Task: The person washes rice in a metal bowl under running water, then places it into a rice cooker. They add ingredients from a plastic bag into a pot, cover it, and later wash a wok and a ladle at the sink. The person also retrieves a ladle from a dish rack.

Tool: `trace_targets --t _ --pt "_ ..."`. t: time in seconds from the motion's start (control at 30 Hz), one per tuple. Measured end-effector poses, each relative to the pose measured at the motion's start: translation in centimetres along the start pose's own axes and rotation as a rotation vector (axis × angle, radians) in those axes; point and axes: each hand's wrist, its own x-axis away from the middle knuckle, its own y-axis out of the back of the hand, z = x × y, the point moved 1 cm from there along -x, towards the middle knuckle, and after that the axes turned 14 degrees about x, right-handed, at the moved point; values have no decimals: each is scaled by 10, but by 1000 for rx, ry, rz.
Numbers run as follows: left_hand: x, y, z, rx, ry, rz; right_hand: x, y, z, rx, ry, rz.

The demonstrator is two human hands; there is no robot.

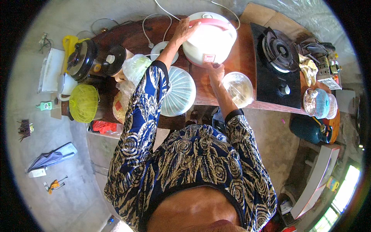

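A white rice cooker point(208, 40) with a pink carrying handle point(209, 22) stands on the dark red wooden table point(245, 46) before me. My left hand point(187, 30) grips the left end of that handle, thumb laid over it. Low on the cooker's front, my right hand point(216, 71) touches the edge beside a small red-and-white panel point(209, 58); its fingertips are partly hidden. A translucent plastic bowl point(248, 97) sits to the right of my right forearm. Under my left forearm lie a white round object point(156, 49) and a pale mesh food cover point(181, 91).
A gas stove point(279, 52) occupies the table's right part, with a gas cylinder point(307, 129) below. At left are a dark electric cooker point(82, 61), a glass-lidded pot point(115, 62), a yellow-green mesh basket point(84, 103) and plastic bags point(136, 68). White cords point(144, 27) trail behind.
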Motion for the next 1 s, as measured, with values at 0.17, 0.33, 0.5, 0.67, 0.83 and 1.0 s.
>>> trace_targets --t 0.17,0.33,0.5,0.67,0.83,1.0 --pt "-3 2 11 -42 0 -14 9 5 18 11 -33 -100" --pt "0 1 11 29 44 -31 1 2 10 51 -12 27" --pt "33 44 17 71 38 -123 55 10 9 -38 127 284" --pt "148 122 -45 657 154 68 142 25 -7 -42 241 715" --pt "285 146 -7 684 221 -333 179 -10 3 316 785 477" --pt "436 127 -2 718 534 -717 217 -53 54 537 1228 366"
